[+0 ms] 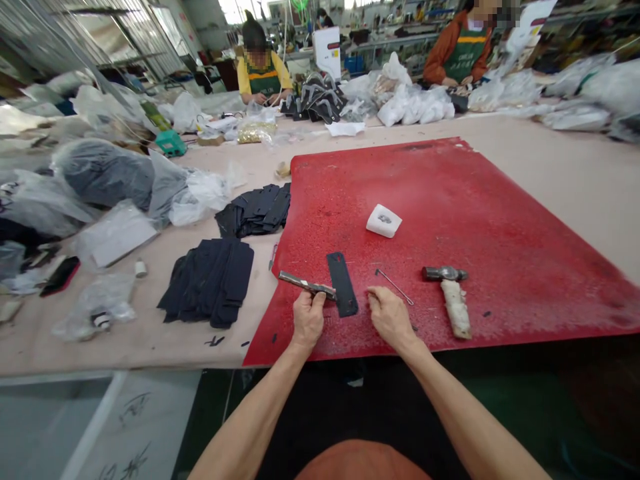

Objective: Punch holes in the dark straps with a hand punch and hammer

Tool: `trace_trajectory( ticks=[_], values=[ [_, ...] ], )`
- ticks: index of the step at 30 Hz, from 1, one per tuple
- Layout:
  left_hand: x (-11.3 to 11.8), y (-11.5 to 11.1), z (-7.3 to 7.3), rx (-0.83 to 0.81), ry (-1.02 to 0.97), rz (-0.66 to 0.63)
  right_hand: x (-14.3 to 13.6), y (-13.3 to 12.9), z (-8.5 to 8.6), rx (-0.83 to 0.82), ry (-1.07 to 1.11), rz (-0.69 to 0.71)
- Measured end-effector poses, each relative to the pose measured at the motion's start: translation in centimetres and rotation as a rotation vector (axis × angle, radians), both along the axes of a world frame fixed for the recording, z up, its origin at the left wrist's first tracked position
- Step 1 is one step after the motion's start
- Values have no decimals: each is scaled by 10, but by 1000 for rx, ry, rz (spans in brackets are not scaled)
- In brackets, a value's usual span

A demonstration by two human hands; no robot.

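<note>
Handwritten marks on the white panel [155, 413] are illegible. The left hand [309, 321] pinches a metal hand tool [306, 285]; the right hand [389, 315] curls inward, grip contents indeterminate. Between them, a flat black strip [343, 285] lies on the red mat [415, 180]. Farther, green apron [265, 81] lettering is illegible.

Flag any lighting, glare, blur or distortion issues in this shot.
Head view: windows at top blown out; red mat has a soft, pale sheen; below the table edge mostly dark. Wide-angle stretch, left wall leaning; plastic bags at far right soft. Left hand and hammer fairly clear, shadows faint. Rear workers' faces pixelated.
</note>
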State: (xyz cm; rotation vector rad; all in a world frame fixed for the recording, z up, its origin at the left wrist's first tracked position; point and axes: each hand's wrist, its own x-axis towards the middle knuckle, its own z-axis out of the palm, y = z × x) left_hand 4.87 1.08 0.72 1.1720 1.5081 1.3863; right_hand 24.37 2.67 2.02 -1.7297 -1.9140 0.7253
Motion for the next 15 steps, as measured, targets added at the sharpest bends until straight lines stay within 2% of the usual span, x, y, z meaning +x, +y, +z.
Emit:
trace_trajectory(
  ticks=[4, 7, 12, 15],
  values=[
    [-9, -5, -4, -21, 58, 53, -10, -7, 9, 40, -99, 139],
    [-10, -6, -2, -8, 81, 6, -20, -14, 10, 86, -188, 248],
    [-5, 4, -2, 47, 163, -196, -23, -15, -2, 123, -31, 212],
    [-3, 12, -3, 33, 182, -264, -18, -17, 0, 113, 31, 209]
  ],
)
